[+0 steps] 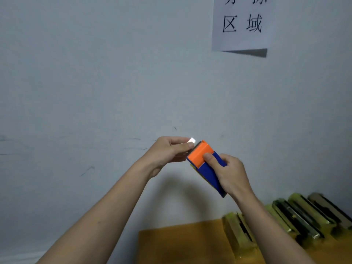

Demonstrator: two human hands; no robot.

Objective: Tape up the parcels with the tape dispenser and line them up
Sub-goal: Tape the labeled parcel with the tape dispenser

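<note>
Item: tape dispenser (206, 166), blue body with orange head, held up in the air in front of the wall, well above the table. The right hand (231, 176) gripped the blue body, fingers curled round it and the thumb pressed at the edge of the orange head, presumably to steady the tool while tape was drawn off. The left hand (169, 151) was closed in a pinch at the orange end, on a pale, glossy tape end (192, 140) that caught the light; probably the free end was being pulled out ahead of sealing. How much tape had come off could not be told.

Item: parcels (297, 216), a row of flat yellow-green packets with dark bands, stood on edge and leaning side by side at lower right, touching one another. They looked already lined up; whether they were taped could not be told.

Surface: orange-brown table (181, 242), only its far part visible, set against the wall; the parcels stood on its right side.

Room: pale grey-white wall (95, 73) with faint scuff marks. A white paper sign (242, 25) with printed black characters hung at upper right, its lower edge curling away and casting a shadow.
</note>
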